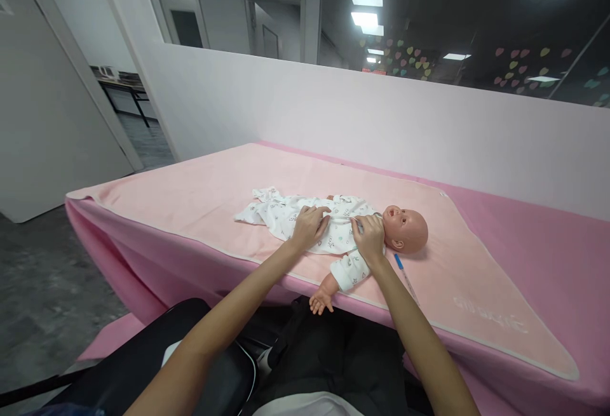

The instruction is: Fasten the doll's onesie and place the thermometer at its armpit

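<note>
A baby doll (407, 230) lies on its back on the pink blanket, its head to the right. It wears a white printed baby romper (276, 216) whose legs stretch out flat to the left. My left hand (309, 225) rests over the middle of the romper, thumb and fingers pinching the cloth. Close to the doll's neck, my right hand (370, 238) grips the upper front of the same garment. A raised fold of white cloth runs between both hands. The doll's near arm (350, 270) sticks out over the table's front edge, below my right hand.
A blue-capped pen (404, 275) lies beside my right forearm. The pink blanket (190, 194) covers much of the table, over a darker pink cloth (548, 232). Behind rises a white half wall (333, 111) with glass above. A black chair (210, 365) stands at the near left.
</note>
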The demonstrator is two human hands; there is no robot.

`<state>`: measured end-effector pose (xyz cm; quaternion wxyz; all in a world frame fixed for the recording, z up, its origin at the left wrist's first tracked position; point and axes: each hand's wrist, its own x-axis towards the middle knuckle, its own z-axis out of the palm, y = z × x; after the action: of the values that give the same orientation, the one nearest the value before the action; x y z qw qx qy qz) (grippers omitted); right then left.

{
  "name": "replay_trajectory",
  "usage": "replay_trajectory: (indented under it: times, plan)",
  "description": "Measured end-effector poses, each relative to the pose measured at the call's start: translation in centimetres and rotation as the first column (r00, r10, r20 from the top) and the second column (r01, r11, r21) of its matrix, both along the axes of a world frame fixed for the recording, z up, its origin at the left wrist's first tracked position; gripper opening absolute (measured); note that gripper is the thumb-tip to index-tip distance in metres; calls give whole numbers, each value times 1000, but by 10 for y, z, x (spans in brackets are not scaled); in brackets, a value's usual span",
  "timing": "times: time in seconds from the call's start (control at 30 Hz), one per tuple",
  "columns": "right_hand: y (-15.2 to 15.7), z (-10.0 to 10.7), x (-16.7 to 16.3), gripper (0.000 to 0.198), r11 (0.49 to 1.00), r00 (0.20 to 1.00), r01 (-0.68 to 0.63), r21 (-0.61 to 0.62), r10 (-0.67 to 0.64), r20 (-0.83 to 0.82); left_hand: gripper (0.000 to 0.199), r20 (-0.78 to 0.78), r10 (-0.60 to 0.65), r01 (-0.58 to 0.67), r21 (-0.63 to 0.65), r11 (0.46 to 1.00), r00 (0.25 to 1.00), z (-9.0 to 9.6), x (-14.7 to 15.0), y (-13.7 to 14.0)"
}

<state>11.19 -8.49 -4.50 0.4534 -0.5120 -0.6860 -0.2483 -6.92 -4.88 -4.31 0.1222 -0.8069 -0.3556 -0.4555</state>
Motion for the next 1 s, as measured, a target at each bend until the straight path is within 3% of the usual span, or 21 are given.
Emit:
replay_trajectory:
  times: [0.2,0.5,1.0]
  plan:
    - [0,0,0,21,1000,1000,16,10,-16,7,16,-2,-28,28,21,999,1000,0,1,-1]
    - [-1,1,0,24,1000,1000,16,-20,-16,-13,17,7,37,-37,25,999,999,3,0,-3]
    - [0,0,1,24,1000,999,30,-1,-30,-10,14,58,-85,86,-6,996,995,1,-4,0]
